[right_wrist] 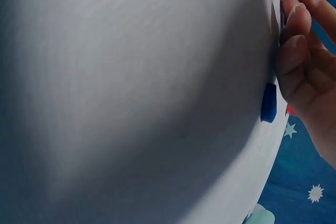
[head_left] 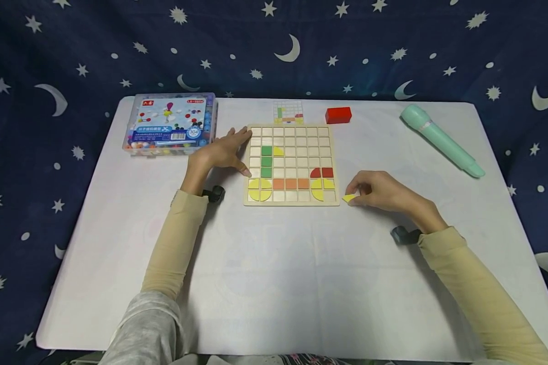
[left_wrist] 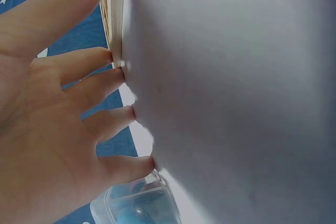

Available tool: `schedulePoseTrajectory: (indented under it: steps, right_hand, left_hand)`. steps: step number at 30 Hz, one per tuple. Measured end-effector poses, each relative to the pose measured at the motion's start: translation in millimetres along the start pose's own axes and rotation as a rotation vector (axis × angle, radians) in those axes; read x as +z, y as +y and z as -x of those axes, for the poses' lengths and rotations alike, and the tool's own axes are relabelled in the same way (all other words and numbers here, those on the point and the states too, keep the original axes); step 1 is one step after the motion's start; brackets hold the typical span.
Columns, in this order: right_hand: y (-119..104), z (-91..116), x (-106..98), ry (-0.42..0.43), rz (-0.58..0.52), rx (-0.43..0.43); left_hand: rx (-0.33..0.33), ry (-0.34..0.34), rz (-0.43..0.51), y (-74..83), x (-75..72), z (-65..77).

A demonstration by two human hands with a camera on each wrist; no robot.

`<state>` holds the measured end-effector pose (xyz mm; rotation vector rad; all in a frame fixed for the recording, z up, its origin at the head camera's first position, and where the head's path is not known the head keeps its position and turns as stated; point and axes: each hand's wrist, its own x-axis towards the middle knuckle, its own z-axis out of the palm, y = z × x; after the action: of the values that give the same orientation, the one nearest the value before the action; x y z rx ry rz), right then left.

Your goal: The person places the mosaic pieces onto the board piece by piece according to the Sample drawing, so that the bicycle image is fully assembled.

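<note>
A wooden grid board [head_left: 290, 198] lies on the table with colored pieces in some squares. Green squares [head_left: 267, 161] run down its left part, orange squares [head_left: 290, 184] along a lower row, and yellow quarter-circles and red pieces sit in the lower corners. My left hand [head_left: 224, 152] rests at the board's left edge, fingers spread, thumb and fingertips against the rim. To the right of the board, my right hand [head_left: 383, 191] pinches a yellow piece [head_left: 349, 198] between thumb and fingers, close over the table. A blue piece [right_wrist: 269, 103] lies by that hand in the right wrist view.
A pattern card [head_left: 288, 110] lies behind the board, with a red block [head_left: 338, 115] beside it. At the back left stands a clear plastic box [head_left: 170, 123] of colored balls. A green cylindrical case [head_left: 442, 140] lies at the back right. A starry cloth hangs behind the table.
</note>
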<state>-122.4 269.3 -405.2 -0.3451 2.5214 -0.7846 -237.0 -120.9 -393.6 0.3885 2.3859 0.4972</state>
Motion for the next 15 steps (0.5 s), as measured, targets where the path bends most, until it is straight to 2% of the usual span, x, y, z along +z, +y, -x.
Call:
schedulePoseTrajectory:
  steps: [15]
  right_hand:
    - [-0.9,-4.4,0.6,0.014,-0.024,-0.011]
  left_hand:
    - [-0.006,0.005,-0.011,0.2,0.7,-0.1]
